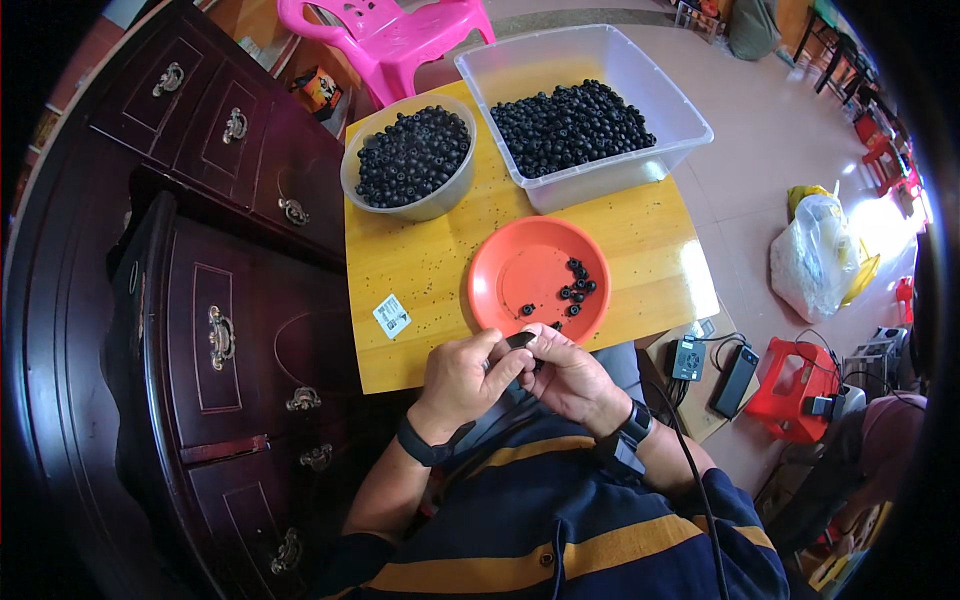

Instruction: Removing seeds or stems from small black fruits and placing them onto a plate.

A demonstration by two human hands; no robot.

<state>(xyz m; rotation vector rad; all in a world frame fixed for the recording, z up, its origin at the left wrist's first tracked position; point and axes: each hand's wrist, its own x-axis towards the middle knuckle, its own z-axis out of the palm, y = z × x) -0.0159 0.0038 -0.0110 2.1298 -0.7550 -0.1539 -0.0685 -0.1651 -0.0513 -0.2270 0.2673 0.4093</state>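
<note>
My left hand [458,382] and my right hand [578,382] meet at the near edge of the orange-red plate [500,265]. Between their fingertips is a small, dark, flat-looking piece [520,340], whose kind I cannot make out. The fingers of both hands are closed around it and partly hide it. Another bit of black shows under the right fingers. Several small, black, ring-like parts [578,290] lie in the plate, mostly toward its right side, and one [528,310] sits nearer the middle.
Behind the plate, a round translucent tub [425,205] and a rectangular clear bin [685,135] hold many black parts. Dark specks and a white label [392,316] lie on the yellow table [430,265]. A dark cabinet [240,330] stands left; a red stool [790,390] is at right.
</note>
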